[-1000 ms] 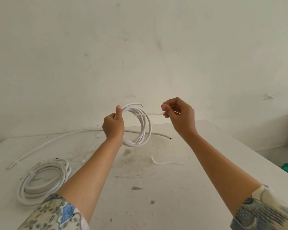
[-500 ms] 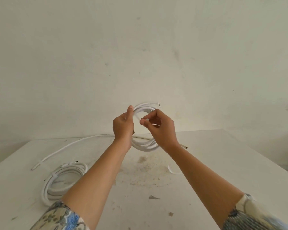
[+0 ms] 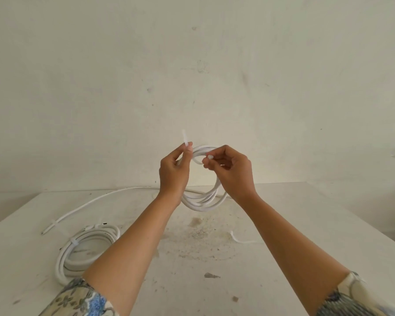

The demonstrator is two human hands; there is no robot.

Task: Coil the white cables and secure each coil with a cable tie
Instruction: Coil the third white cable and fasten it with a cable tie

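Above the table (image 3: 283, 224): a white cable coil (image 3: 201, 201) is hanging in mid-air, its bottom loops dangling clear of the tabletop, near the far edge.
Left hand (image 3: 173, 169): is pinching one end of a white cable tie (image 3: 184, 136) between thumb and forefinger, the tip poking up past the fingertips. The coil's left side is running behind this hand, so whether the other fingers are gripping it cannot be told.
Right hand (image 3: 233, 172): is curling in at the top of the coil, thumb and forefinger pinching the tie's other end right against the strands.
Cable tie: is spanning the short gap between the two pinches. Whether it is wrapping right round the strands cannot be told.
Tied coil (image 3: 66, 254): is lying flat on the table's near left, partly under the left forearm, with a fastened tie (image 3: 74, 242) cinching it.
Loose cable (image 3: 89, 202): is stretching uncoiled across the far left, from behind the left wrist towards the table's left edge.
Spare tie (image 3: 240, 240): is lying on the tabletop just beside the right forearm.
Sleeves (image 3: 82, 299): floral fabric is showing at both elbows.
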